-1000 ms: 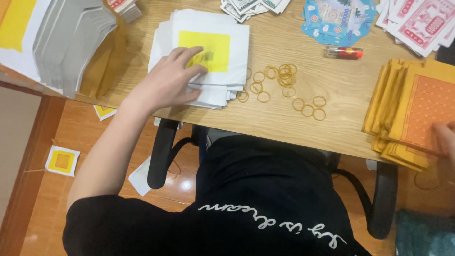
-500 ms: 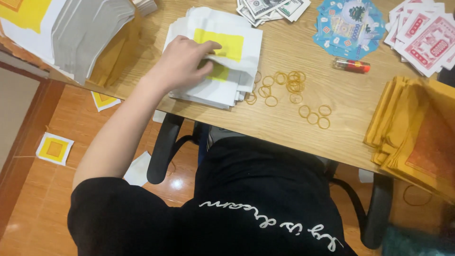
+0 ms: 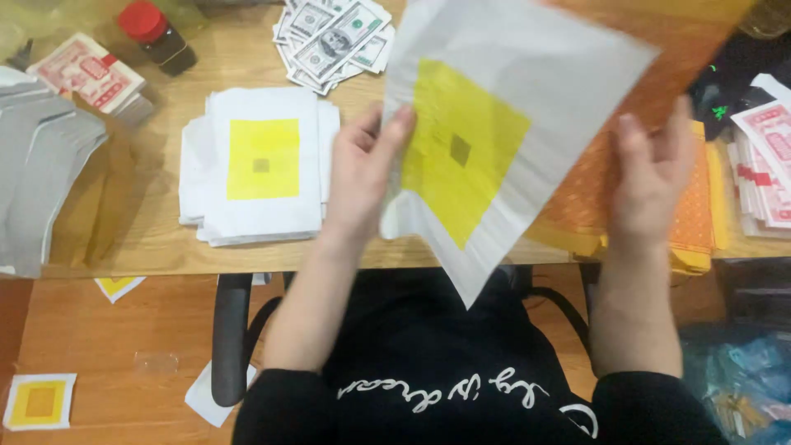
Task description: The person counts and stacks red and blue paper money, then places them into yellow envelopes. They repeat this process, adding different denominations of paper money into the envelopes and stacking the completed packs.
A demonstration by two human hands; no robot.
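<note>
sheet (image 3: 494, 148) lifted off stack (image 3: 262, 165), tilted diagonally.

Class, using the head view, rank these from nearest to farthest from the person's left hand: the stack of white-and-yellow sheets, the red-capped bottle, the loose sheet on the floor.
1. Stack of sheets, just left of the left hand.
2. Red-capped bottle, table's far left.
3. Floor sheet, bottom-left corner.

A white paper sheet (image 3: 494, 124) with a yellow square and a small grey patch at its centre is held up tilted above the table edge, pinched at its left side and backed on the right, one corner pointing down
</note>
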